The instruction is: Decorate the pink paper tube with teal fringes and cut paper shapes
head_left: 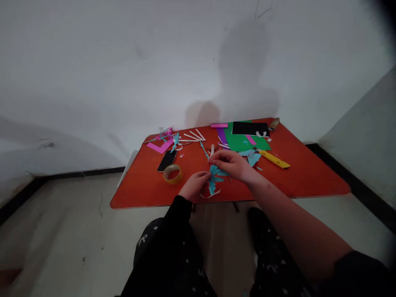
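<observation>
My left hand is closed near the table's front edge, its thumb and fingers pinching a light-blue pleated paper fan. The fan's folds spread out to the right of my fingertips. Just above it my right hand is held in a pinch, fingertips close to the fan's top. Whatever sits between those fingers is too small to make out. A short white paper strip shows right behind the right fingertips. Below the fan lies a thin curled white strip. Light-blue paper pieces lie beyond my right wrist.
On the orange table are a roll of yellow tape, a phone, white paper sticks, and pink paper. To the right lie a yellow utility knife, green paper and a black sheet. A wall stands behind.
</observation>
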A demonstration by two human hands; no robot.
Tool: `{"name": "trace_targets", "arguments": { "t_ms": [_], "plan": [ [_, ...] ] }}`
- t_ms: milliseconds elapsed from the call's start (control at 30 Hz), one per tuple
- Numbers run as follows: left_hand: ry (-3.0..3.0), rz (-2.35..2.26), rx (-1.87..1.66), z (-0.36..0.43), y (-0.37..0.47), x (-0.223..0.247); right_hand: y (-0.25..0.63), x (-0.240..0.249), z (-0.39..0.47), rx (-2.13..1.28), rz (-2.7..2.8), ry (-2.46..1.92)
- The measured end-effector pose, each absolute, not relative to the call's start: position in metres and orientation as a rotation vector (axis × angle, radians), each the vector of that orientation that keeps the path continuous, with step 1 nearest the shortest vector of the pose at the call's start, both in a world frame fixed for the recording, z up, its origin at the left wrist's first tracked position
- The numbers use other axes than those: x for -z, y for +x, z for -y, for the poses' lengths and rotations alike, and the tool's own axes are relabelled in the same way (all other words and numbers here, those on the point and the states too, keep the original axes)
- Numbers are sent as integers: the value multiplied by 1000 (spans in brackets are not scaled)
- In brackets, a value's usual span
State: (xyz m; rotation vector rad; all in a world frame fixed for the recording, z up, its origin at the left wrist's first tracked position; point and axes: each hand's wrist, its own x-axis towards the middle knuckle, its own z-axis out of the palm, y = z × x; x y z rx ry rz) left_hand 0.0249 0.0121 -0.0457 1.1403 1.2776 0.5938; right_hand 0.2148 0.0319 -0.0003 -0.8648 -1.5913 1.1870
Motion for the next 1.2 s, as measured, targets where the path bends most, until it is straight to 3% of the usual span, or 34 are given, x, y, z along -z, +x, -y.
{"name": "trace_targets", "arguments": {
  "t_ms": [433,1200],
  "plan": [
    [1096,-1266,-639,-4,22,51,233,-20,-31,-1112,1393,-826],
    [1047,-1338,-734,-1,44,53,201,-20,-27,-1139,1546,-789]
  ]
}}
